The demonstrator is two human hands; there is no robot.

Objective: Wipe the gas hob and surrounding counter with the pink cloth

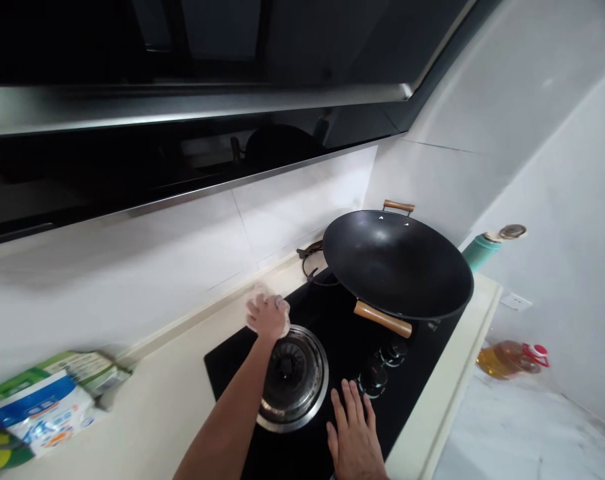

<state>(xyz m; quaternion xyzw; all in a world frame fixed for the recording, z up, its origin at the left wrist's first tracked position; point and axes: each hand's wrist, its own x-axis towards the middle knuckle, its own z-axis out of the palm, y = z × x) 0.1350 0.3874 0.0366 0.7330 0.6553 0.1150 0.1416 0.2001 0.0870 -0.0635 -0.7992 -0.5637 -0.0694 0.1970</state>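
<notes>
My left hand presses down on a pale, crumpled cloth at the back edge of the black gas cooktop, just behind the left burner. The cloth is a little blurred and partly hidden under my fingers. Near the front of the cooktop my right hand holds nothing; its fingers are stretched out flat over the black surface, close to the control knobs. A large black wok with wooden handles rests tilted over the right side of the cooktop.
A dark range hood hangs low above the counter. On the left lie a blue and white packet and green packaging. A teal container stands behind the wok. An oil bottle is below the counter's right end.
</notes>
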